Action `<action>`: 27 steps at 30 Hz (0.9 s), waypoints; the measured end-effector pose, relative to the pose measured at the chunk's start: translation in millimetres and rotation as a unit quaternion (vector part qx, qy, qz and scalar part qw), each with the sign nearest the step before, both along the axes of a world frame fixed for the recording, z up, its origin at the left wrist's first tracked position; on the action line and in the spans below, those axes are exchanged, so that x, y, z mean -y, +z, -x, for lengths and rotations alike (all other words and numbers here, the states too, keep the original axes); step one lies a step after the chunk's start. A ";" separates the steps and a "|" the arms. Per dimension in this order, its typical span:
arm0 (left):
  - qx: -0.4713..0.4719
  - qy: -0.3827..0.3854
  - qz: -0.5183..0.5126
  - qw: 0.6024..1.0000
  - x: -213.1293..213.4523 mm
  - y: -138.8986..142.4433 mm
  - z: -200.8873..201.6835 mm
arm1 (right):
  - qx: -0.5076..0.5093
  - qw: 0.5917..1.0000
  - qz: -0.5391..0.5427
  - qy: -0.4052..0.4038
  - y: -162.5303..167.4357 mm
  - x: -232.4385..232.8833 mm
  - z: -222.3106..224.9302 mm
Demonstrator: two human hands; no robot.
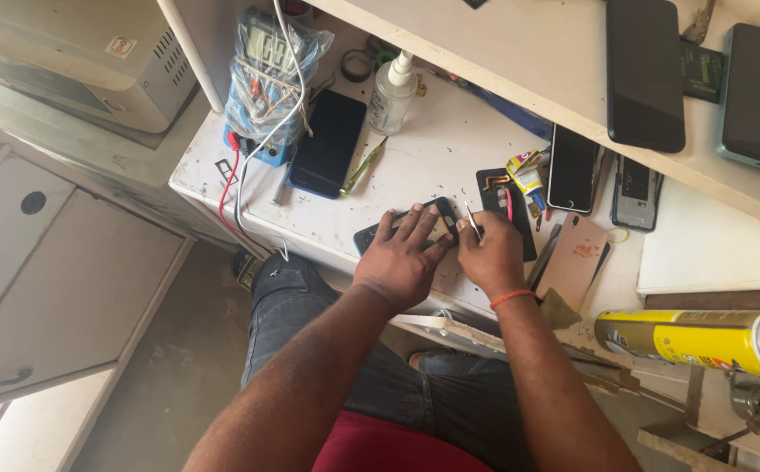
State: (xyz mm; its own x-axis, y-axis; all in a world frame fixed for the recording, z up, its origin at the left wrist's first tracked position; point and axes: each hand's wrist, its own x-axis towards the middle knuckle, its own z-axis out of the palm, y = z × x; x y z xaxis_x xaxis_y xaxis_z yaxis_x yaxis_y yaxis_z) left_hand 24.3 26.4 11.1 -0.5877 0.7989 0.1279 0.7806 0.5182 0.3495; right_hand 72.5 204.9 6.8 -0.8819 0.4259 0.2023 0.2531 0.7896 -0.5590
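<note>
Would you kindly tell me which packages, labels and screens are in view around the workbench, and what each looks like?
Spray can: lying at lower right, yellow label, white cap.
Clear bottle: upright at bench rear, white nozzle.
Multimeter: rear left, wrapped in clear plastic, blue base.
Dark phone: flat beside the multimeter, blank screen.
Glue tube: small, yellow, right of the hands.
Shelf phone: black screen, on upper shelf.
Opened phone: under left hand; right hand holds tweezers.

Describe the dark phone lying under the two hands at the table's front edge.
The dark opened phone lies flat near the front edge of the scuffed white table, long side roughly along the edge. The left hand presses on it, covering its middle. The right hand holds thin metal tweezers at its right end.
</note>
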 end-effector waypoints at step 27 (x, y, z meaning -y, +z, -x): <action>0.013 0.001 0.017 1.000 -0.5 2.3 0.5 | 0.072 0.989 -0.119 0.044 -8.9 -13.3 18.5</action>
